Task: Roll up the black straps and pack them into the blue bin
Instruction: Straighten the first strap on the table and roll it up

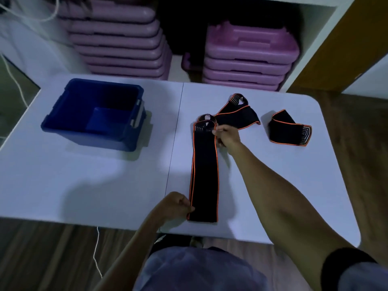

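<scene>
Two hands, left hand (176,204) and right hand (226,135), pinching flat black strap (204,175), no readable writing

Head camera looks steeply down, close over the white table (105,185).

The left hand (175,204) curls so that its fingers are hidden at the near edge of the long strap (204,175). The right hand (226,136) covers part of that strap's far end. The desk (84,185) runs off the left edge. The tall stack of purple cases (117,45) is cut off at the top, its upper part blurred.
</scene>
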A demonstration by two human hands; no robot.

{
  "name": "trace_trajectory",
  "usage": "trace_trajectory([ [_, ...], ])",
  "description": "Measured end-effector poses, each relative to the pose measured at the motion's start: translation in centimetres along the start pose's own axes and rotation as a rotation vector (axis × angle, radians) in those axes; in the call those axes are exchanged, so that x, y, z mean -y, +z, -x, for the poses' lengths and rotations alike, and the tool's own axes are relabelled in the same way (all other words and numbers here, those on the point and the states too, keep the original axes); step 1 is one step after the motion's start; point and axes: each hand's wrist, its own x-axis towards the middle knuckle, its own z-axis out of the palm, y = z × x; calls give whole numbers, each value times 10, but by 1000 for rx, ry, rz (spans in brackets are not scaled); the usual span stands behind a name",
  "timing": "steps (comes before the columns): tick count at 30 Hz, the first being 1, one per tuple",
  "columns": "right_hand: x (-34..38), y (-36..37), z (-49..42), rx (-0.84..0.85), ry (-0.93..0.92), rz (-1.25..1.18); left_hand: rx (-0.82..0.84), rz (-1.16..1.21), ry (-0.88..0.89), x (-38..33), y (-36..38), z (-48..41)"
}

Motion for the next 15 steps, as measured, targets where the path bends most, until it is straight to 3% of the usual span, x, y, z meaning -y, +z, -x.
trace_trajectory([
  [7, -14, 15, -12, -166, 50, 25, -37, -162, 0, 0, 4, -5],
  [15, -7, 18, -22, -226, 114, 96, -209, -9, -23, 6, 12, -3],
])
